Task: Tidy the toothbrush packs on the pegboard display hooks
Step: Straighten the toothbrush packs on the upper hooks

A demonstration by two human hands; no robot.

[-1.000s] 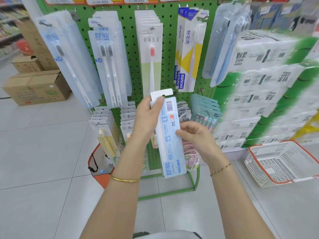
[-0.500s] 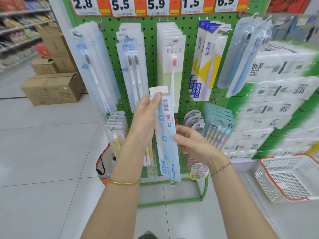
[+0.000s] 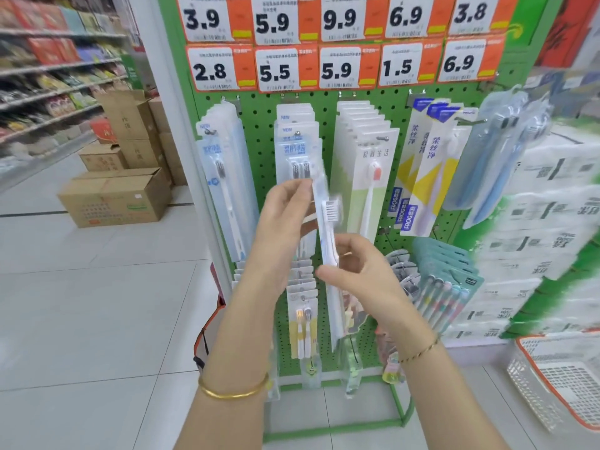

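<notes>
One toothbrush pack is standing upright and edge-on in front of the green pegboard, blurred by motion. Two hands are gripping it. The left hand is pinching the upper end, and the right hand is curling thumb and fingers round the middle. The lower part of the pack is running down past the right thumb. Five upper hook columns are carrying packs. Ten price tags are showing above in two rows of five.

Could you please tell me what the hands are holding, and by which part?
One toothbrush pack: the left hand pinches its upper end, and the right hand grips it around the middle.
</notes>
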